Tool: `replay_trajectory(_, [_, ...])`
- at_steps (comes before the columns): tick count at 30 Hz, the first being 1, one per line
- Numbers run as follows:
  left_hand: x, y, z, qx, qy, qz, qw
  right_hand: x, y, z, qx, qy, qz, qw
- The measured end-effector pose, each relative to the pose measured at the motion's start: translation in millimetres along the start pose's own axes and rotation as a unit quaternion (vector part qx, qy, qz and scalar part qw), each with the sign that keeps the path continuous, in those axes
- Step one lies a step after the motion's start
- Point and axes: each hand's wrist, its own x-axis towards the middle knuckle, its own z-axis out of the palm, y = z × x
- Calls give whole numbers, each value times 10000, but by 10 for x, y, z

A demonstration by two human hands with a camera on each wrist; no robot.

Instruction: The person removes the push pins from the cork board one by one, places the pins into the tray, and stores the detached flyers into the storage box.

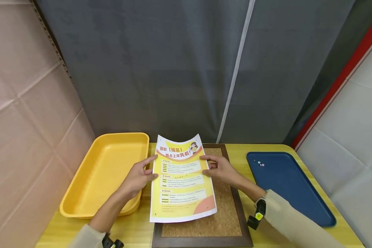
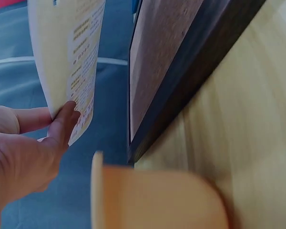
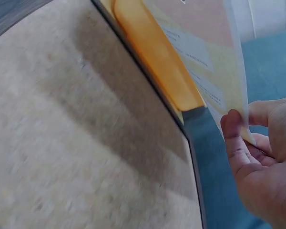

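Note:
A printed yellow-and-white flyer is stretched between both hands, its top edge sagging in a curve. My left hand pinches its left edge between thumb and fingers. On the opposite edge, my right hand pinches it at about the same height. Beneath the sheet lies a cork board with a dark wooden frame. Both wrist views show the paper held above the board, and in the right wrist view shadows fall across the cork.
To the left stands a deep yellow tray, its rim close to my left forearm. A blue tray with several small pins at its far left corner sits on the right. A grey curtain hangs behind the wooden table.

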Motion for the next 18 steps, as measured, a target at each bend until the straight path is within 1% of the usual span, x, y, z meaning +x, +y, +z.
replay_trajectory(4, [-59,36,-174,-18,-19,-34,10000,109,-103,124,126,-74,-180,9997])
replay_trajectory(7, [-105,55,-311,59,-7,-54,10000,201,-184,231,136,-125,-219,9996])
replay_trajectory(12, [-162,85,-549,315,86,-14,9995,379,-309,403,90,-145,-277,9995])
replay_trajectory(18, [-198,79,-829,712,95,-18,9974,568,-407,640,160,-111,-403,9990])
